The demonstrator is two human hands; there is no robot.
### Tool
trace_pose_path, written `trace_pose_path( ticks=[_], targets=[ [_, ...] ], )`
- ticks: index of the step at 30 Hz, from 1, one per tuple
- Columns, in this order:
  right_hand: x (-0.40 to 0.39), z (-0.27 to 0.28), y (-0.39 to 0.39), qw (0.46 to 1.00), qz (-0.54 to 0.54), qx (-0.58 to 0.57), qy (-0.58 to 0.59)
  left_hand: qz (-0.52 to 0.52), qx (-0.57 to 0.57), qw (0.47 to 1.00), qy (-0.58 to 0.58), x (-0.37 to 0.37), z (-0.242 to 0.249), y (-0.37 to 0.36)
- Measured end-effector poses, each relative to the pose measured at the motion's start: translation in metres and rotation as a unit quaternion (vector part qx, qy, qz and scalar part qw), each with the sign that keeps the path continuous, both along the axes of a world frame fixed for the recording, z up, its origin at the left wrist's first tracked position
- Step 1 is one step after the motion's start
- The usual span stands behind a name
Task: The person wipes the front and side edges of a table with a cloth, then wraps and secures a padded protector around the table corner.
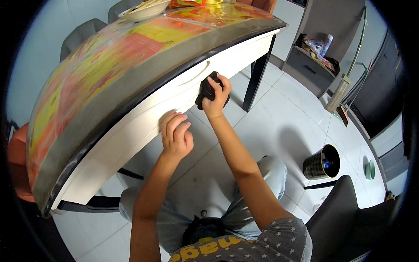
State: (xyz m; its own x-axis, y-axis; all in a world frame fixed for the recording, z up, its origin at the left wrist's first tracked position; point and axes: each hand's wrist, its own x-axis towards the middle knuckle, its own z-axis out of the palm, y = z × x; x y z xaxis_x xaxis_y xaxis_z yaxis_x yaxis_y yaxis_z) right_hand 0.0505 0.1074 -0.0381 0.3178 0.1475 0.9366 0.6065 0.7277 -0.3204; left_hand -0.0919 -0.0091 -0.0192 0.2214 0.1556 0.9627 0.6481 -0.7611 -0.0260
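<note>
In the head view my right hand (217,97) is closed around a crumpled black cloth (208,89), pressing it against the white front panel (152,111) of the table. A curved groove marks the panel just left of the cloth. My left hand (175,136) rests near the panel's lower edge, its fingers loosely curled and apart, with nothing visible in it. The fingertips seem to touch the panel. Above both hands runs the dark edge of the tabletop (118,83), under a red and yellow patterned cover.
A white bowl (144,12) stands on the tabletop's far side. A black table leg (258,74) is right of my hands. On the tiled floor are a dark bin (315,165) and a green bowl (370,169). A dark chair (334,218) stands at lower right.
</note>
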Motion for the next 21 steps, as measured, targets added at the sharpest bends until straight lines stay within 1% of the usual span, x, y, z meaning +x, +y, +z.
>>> trace_pose_path(
  ticks=[2,5,8,16,17,20,21],
  targets=[
    [0.011,0.002,0.008,1.000,-0.006,0.006,-0.013,-0.004,-0.019,0.999,0.025,0.008,0.000,0.008],
    [0.030,0.011,0.015,0.999,0.025,-0.025,-0.012,-0.013,-0.034,0.999,0.032,0.026,0.001,0.019],
    [0.048,0.016,0.032,0.999,0.022,-0.014,-0.024,-0.024,-0.038,0.998,0.035,0.044,0.002,0.035],
    [0.118,0.037,0.087,0.995,0.029,-0.062,0.074,-0.027,-0.043,0.998,0.049,0.081,0.005,0.064],
    [0.132,0.036,0.098,0.994,0.008,-0.077,0.076,-0.024,-0.038,0.998,0.048,0.083,0.005,0.067],
    [0.179,0.032,0.139,0.985,-0.038,-0.096,0.140,-0.014,-0.037,0.998,0.049,0.090,0.006,0.076],
    [0.195,0.025,0.153,0.980,-0.037,-0.114,0.162,-0.015,-0.037,0.998,0.051,0.091,0.006,0.077]
  ],
)
